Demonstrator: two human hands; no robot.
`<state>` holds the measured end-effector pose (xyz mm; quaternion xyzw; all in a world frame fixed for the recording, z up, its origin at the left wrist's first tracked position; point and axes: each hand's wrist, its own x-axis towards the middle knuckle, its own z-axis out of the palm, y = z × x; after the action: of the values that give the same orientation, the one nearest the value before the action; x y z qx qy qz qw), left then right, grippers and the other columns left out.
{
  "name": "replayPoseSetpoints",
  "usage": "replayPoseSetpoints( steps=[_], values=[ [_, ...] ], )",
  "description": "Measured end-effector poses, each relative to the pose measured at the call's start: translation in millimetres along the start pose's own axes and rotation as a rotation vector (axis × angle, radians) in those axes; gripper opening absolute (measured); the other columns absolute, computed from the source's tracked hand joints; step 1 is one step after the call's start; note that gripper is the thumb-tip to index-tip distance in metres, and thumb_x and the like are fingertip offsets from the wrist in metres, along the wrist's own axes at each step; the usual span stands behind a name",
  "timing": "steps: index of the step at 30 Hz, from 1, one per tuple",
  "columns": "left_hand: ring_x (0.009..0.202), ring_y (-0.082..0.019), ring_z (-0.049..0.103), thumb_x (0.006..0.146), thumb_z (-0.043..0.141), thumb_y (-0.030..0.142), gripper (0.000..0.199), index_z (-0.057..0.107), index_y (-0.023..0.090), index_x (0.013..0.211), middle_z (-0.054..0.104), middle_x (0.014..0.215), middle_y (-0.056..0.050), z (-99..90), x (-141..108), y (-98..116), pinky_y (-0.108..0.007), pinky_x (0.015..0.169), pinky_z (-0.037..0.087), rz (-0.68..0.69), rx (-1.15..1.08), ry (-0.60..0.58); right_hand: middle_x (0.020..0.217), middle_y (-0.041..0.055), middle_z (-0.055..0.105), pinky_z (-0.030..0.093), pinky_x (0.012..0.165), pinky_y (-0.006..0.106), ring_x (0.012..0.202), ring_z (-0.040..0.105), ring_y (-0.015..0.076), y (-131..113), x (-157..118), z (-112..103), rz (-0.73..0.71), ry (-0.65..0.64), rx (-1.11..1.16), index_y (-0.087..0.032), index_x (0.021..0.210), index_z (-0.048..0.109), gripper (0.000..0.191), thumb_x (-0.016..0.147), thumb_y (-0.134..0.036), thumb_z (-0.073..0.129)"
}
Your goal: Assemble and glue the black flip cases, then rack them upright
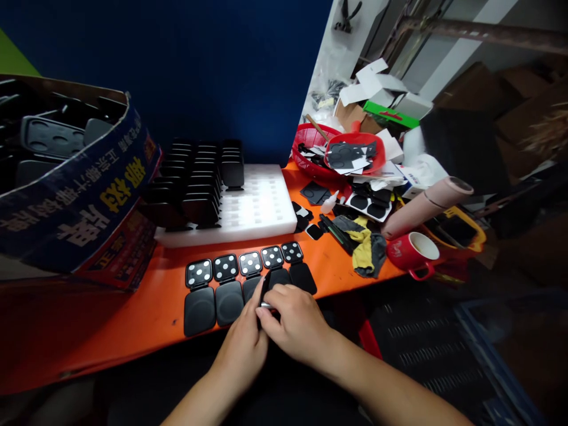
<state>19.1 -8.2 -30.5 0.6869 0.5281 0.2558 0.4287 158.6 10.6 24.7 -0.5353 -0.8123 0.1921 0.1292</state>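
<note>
My left hand (247,334) is closed on a thin black piece (265,286), which stands on edge between my hands. My right hand (296,319) has its fingers bent against the same piece, with a small silvery part (266,305) at the fingertips. Just beyond my hands lies a row of several opened black cases; their upper halves, such as the leftmost upper half (198,273), carry white dots. The lower halves, such as the leftmost lower half (199,310), are plain black. My hands partly hide the middle cases.
A white foam tray (261,204) holds rows of upright black pieces (202,195). On the left stands a blue carton (97,201) of black parts. To the right are a red basket (310,170), a yellow-grey cloth (366,245), a pink bottle (428,207) and a red mug (406,254).
</note>
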Motion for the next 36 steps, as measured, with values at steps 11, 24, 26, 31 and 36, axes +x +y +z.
replayPoseSetpoints(
  steps=[11, 24, 26, 31, 36],
  values=[
    [0.134, -0.023, 0.031, 0.085, 0.039, 0.011, 0.068, 0.011, 0.025, 0.146, 0.032, 0.147, -0.008, 3.6, 1, -4, -0.042, 0.108, 0.029, -0.013, 0.01, -0.012, 0.084, 0.0061, 0.058, 0.041, 0.072, 0.031, 0.08, 0.053, 0.0196, 7, -2, 6, 0.036, -0.026, -0.008, -0.016, 0.086, 0.057, 0.021, 0.091, -0.031, 0.044],
    [0.132, -0.026, 0.034, 0.088, 0.041, 0.02, 0.058, 0.025, 0.019, 0.143, 0.041, 0.142, -0.013, 3.5, 0, 2, -0.045, 0.107, 0.029, -0.031, -0.158, 0.026, 0.074, 0.002, 0.057, 0.036, 0.065, 0.027, 0.073, 0.051, 0.0159, 2, 2, 7, 0.058, 0.062, 0.163, -0.017, 0.071, 0.055, 0.015, 0.083, -0.026, 0.053],
    [0.13, -0.027, 0.037, 0.085, 0.046, 0.022, 0.06, 0.028, 0.019, 0.142, 0.044, 0.139, -0.012, 5.0, -1, 3, -0.045, 0.107, 0.029, -0.072, -0.28, 0.031, 0.073, 0.0015, 0.056, 0.036, 0.065, 0.027, 0.072, 0.052, 0.0154, 8, 2, 11, 0.071, 0.064, 0.291, -0.018, 0.071, 0.056, 0.016, 0.083, -0.027, 0.054],
    [0.088, -0.025, 0.066, 0.079, 0.051, 0.024, 0.081, 0.005, 0.025, 0.146, 0.063, 0.112, -0.011, 11.0, -4, 3, -0.043, 0.077, 0.053, -0.275, -0.815, -0.127, 0.06, -0.0029, 0.051, 0.038, 0.055, 0.023, 0.054, 0.05, 0.0111, 27, 3, 11, 0.261, 0.009, 0.785, -0.019, 0.089, 0.056, 0.032, 0.095, -0.039, 0.032],
    [0.115, -0.025, 0.053, 0.079, 0.05, 0.014, 0.076, 0.015, 0.028, 0.145, 0.042, 0.14, -0.01, 8.4, -8, 3, -0.041, 0.095, 0.045, -0.157, -0.502, -0.106, 0.082, 0.0034, 0.059, 0.039, 0.069, 0.026, 0.078, 0.054, 0.0152, 21, 3, -11, 0.181, 0.052, 0.444, -0.018, 0.083, 0.054, 0.023, 0.094, -0.027, 0.037]
  ],
)
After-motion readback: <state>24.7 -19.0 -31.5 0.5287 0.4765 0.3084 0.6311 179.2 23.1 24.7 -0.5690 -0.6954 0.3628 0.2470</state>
